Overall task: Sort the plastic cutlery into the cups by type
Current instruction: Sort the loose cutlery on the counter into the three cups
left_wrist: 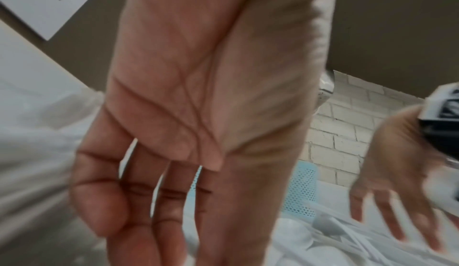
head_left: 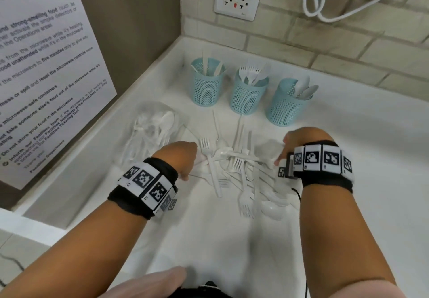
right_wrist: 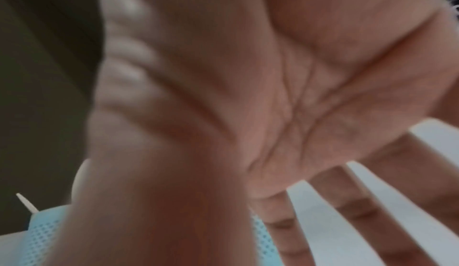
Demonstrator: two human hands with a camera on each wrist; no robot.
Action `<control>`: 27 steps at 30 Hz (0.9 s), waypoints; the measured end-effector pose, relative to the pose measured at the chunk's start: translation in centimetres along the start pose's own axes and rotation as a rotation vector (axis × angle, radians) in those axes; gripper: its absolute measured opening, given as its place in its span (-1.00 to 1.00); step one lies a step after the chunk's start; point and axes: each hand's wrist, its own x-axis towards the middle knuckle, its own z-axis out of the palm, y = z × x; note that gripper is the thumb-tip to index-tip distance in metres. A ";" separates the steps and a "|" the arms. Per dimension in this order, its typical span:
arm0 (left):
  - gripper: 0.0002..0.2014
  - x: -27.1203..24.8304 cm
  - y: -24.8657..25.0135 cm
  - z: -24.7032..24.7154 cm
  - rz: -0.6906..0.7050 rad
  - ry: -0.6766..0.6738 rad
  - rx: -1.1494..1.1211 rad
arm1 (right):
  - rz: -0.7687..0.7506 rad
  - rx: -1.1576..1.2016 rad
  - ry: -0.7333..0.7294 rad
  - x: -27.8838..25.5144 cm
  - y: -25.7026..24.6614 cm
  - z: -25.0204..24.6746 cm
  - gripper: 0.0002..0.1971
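Observation:
Three blue mesh cups stand in a row at the back: the left cup (head_left: 206,84) holds knives, the middle cup (head_left: 248,93) forks mixed with other pieces, the right cup (head_left: 286,105) spoons. A loose pile of white plastic cutlery (head_left: 232,170) lies in front of them. My left hand (head_left: 184,159) reaches down at the pile's left edge, its fingers (left_wrist: 161,221) straight and holding nothing. My right hand (head_left: 299,139) hovers at the pile's right edge with its fingers (right_wrist: 347,221) spread and the palm bare. Both wrist views are blurred.
A clear plastic bag (head_left: 155,128) with more spoons lies left of the pile. A brown side wall with a printed notice (head_left: 46,65) closes the left. A tiled wall with a socket (head_left: 236,0) runs behind the cups. The white counter (head_left: 371,146) extends to the right.

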 end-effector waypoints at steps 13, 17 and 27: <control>-0.57 1.4 1.2 -0.4 0.063 0.014 -0.019 | 0.008 0.112 -0.258 -1.1 -1.4 1.0 -0.39; -0.63 1.2 1.4 -0.8 0.077 0.027 -0.109 | -0.069 0.165 -0.188 -0.8 -1.8 1.4 -0.55; -0.83 1.4 1.3 -0.9 0.153 0.022 -0.251 | -0.173 0.276 -0.167 -0.8 -3.2 2.1 -0.60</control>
